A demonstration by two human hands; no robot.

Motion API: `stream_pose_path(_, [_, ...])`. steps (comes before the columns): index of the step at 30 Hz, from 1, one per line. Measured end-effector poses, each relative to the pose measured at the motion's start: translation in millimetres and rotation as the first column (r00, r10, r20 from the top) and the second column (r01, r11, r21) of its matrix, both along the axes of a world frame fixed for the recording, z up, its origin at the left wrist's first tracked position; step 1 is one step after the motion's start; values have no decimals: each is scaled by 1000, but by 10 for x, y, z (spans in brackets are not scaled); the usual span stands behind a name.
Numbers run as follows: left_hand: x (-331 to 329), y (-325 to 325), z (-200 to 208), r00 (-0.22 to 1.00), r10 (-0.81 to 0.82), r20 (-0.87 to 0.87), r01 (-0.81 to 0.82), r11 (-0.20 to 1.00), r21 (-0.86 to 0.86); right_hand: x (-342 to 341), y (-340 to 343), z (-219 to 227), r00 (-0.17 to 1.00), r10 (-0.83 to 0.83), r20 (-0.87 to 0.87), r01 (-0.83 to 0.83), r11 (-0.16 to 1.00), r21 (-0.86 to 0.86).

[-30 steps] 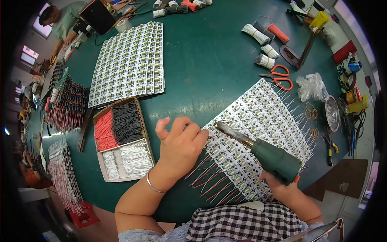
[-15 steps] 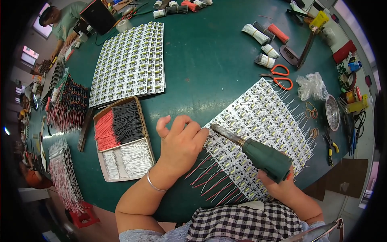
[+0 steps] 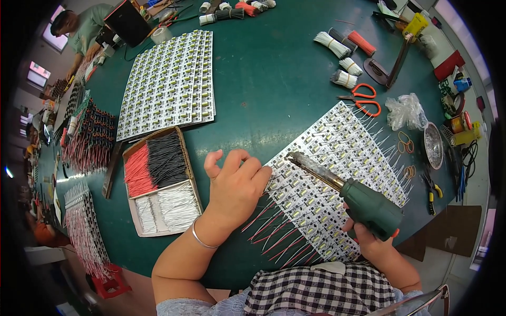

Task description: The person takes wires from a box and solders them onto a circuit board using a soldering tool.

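My right hand (image 3: 372,243) is wrapped round the green handle of a soldering iron (image 3: 363,205). Its dark metal tip hangs over the upper left part of a white circuit board panel (image 3: 337,158), which bears rows of small yellowish parts and many thin white wires. At the panel's left corner, the fingers of my left hand (image 3: 235,184) are pinched together against its edge; whatever lies between the fingertips is hidden. Red and white wires (image 3: 276,237) stick out from the panel's lower left edge.
Left of my left arm stands a cardboard box (image 3: 197,192) of red, black and white wires. Behind it lie stacked panels (image 3: 163,79). Orange-handled scissors (image 3: 366,100), wire bundles (image 3: 337,47), a metal bowl (image 3: 433,146) and pliers (image 3: 433,192) lie right. Another person (image 3: 87,26) works far left.
The soldering iron has drawn back to the right in my right hand, its tip moving away from my left fingertips. My left hand stays at the panel's corner.
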State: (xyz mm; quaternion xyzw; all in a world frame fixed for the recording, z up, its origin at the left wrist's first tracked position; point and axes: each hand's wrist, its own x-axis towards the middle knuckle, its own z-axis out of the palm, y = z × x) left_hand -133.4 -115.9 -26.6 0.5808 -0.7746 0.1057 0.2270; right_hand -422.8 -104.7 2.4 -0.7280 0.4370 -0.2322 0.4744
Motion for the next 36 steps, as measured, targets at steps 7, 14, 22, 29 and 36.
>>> stream_pose_path(7, [-34,34,72,1000,20,15,-20,999,-36,-78,89,21,999,1,-32,-1,1000,1])
stream_pose_path(14, [-104,106,46,1000,-26,7,26,999,-30,-7,192,-3,981,-191,-19,192,974,123])
stream_pose_path(22, [-104,89,-11,998,-44,45,44,999,21,60,141,16,994,-111,-3,111,990,82])
stream_pose_path(29, [-111,78,-4,998,-51,33,50,999,15,82,91,28,997,1,-83,-12,991,-130])
stream_pose_path(36, [-114,75,3,998,-48,43,48,999,14,35,116,-22,997,-19,-72,9,990,-140])
